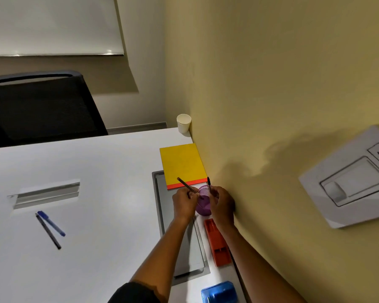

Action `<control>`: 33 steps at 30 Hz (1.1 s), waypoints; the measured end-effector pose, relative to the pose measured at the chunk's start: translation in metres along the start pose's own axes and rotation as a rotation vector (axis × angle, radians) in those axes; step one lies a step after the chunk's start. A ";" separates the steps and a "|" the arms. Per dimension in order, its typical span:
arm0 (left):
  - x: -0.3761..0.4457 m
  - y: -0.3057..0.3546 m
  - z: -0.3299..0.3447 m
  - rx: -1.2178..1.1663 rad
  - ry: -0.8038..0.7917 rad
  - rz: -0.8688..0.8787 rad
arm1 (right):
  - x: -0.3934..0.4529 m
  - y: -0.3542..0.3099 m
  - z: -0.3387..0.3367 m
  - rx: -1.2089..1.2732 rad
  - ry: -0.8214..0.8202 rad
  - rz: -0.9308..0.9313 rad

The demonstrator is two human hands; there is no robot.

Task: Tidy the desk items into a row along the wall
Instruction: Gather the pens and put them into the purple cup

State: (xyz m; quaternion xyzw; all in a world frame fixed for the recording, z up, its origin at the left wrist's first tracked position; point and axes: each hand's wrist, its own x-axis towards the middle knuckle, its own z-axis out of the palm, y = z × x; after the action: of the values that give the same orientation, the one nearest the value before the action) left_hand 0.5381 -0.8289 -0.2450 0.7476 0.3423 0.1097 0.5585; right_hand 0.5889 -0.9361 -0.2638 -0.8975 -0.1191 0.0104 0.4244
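A purple mesh pen cup [202,201] stands by the yellow wall, between my two hands. My left hand [184,203] pinches a brown pencil [186,185] whose lower end dips into the cup. My right hand [222,203] holds a black pen [209,183] upright over the cup's rim. Along the wall lie a yellow notebook [182,164] with a red edge, a red stapler [217,242], a blue object [219,291] and a white paper cup [183,123]. A blue pen [52,224] and a black pen [48,231] lie far left on the white desk [96,171].
A grey cable hatch [160,215] is set into the desk under my left arm. A second slot [46,194] sits at the left. A black chair [39,108] stands behind the desk. A paper sign [348,178] hangs on the wall.
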 end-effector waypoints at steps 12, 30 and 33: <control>0.001 -0.002 -0.002 0.022 -0.022 0.016 | -0.004 0.004 0.004 -0.012 -0.013 0.002; -0.077 -0.045 -0.128 0.099 0.109 -0.011 | -0.084 -0.067 0.043 -0.013 -0.310 -0.230; -0.094 -0.063 -0.153 0.088 0.159 -0.071 | -0.102 -0.081 0.059 -0.036 -0.377 -0.233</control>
State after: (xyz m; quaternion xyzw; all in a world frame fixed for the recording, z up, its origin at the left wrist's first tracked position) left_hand 0.3608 -0.7635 -0.2281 0.7478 0.4163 0.1335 0.4997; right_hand 0.4665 -0.8643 -0.2477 -0.8673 -0.2997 0.1267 0.3767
